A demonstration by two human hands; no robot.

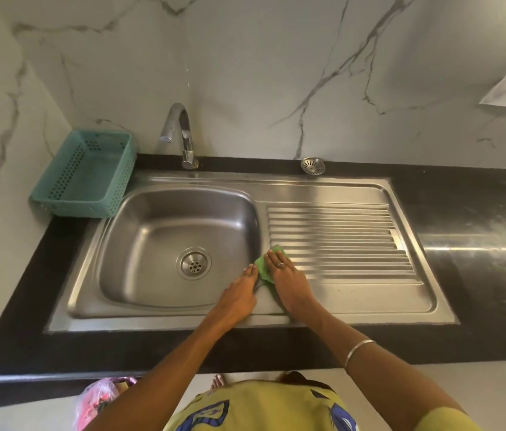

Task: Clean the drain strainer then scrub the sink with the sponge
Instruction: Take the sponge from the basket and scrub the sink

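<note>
A green sponge (263, 265) lies on the steel rim between the sink bowl (152, 244) and the ribbed drainboard (338, 244). My right hand (287, 276) presses flat on top of it, fingers stretched out. My left hand (242, 290) rests on the bowl's right edge, fingertips touching the sponge's left corner. The round drain strainer (312, 165) sits on the black counter strip at the back, against the wall. The drain opening (193, 263) in the bowl shows a fixed perforated grate.
A teal perforated basket (68, 194) stands on the counter left of the bowl. The faucet (180, 132) arches over the bowl's back edge. Black counter (478, 244) extends to the right. A pink plastic bag (102, 396) hangs below the front edge.
</note>
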